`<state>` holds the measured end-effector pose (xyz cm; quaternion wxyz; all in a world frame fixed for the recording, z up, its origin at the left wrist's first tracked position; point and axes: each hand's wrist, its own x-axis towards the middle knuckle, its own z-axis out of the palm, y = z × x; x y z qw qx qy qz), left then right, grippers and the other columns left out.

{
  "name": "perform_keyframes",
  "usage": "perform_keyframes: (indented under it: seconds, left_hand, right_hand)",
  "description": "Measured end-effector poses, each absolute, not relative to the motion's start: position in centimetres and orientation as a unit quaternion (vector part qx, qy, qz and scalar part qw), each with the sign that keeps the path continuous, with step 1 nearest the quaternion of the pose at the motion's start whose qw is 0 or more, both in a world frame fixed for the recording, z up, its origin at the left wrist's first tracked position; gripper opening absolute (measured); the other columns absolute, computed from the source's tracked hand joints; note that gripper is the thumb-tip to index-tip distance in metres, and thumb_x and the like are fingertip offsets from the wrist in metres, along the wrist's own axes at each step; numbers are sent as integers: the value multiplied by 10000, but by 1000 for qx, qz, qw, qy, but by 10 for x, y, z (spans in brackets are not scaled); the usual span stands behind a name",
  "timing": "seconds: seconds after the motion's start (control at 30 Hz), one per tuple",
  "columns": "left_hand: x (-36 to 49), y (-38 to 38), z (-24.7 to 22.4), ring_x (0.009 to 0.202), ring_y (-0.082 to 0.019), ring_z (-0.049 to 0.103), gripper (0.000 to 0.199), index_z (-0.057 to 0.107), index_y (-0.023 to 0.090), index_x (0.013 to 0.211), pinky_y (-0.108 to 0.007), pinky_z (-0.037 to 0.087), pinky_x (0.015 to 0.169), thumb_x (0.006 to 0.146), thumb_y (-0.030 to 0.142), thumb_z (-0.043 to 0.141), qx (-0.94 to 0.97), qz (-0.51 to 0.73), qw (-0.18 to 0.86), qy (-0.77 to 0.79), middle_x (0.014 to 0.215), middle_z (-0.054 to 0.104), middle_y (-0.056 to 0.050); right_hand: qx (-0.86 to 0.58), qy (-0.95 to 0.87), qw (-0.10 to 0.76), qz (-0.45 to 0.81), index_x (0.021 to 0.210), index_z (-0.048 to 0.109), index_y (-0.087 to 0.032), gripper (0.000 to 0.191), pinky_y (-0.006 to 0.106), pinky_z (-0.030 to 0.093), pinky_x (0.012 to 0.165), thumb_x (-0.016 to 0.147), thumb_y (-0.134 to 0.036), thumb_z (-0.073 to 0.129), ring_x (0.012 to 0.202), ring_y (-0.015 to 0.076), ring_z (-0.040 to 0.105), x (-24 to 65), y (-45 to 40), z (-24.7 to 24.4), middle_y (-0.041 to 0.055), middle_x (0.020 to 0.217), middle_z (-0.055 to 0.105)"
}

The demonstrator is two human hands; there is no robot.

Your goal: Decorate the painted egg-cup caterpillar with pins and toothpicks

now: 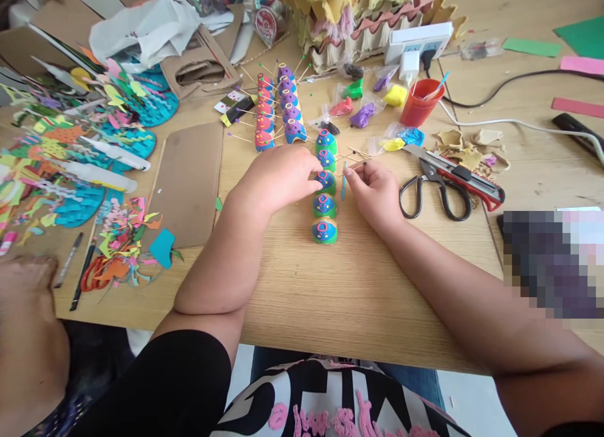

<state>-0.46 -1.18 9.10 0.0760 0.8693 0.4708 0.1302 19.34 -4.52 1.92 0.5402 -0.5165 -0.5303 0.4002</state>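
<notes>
A caterpillar (324, 205) made of egg-carton cups, blue and green with pink rings and yellow dots, lies lengthwise in front of me. My left hand (287, 175) reaches in from its left, thumb and fingers closed against the side of its middle cups. Just right of the caterpillar, my right hand (376, 190) is closed in a pinch; a dark dot shows at its fingers, but what they hold is too small to tell. Between that hand and the caterpillar lies a small blue stick (344, 182). Several toothpicks (359, 152) lie beyond the right hand.
Behind stand a red caterpillar (265, 119) and a purple caterpillar (289, 103) with toothpicks sticking out. Scissors (436, 184) and a utility knife (465, 175) lie at right, near a red cup (421, 106). Cardboard (189, 185) and paper scraps (117, 242) are left. Another person's arm (28, 336) rests lower left.
</notes>
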Motion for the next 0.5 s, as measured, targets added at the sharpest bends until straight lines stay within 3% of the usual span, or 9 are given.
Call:
perform_keyframes:
  seconds: [0.23,0.5]
  left_hand:
    - [0,-13,92,968,-285,710,181,811,274,869,-386,522,902,835,451,807,871,137,66,468,850,771,-41]
    - [2,-9,78,964,-288,700,147,785,295,859,-394,524,897,784,396,861,862,170,93,469,879,777,-31]
  right_hand:
    - [-510,-535,540,402,729,595,-221,330,282,404,594,900,-454,753,635,123,468,194,-45,18,-22,666,563]
    - [-519,-539,533,395,721,619,-218,277,281,380,562,884,-387,766,612,118,462,193,-43,17,-22,637,575]
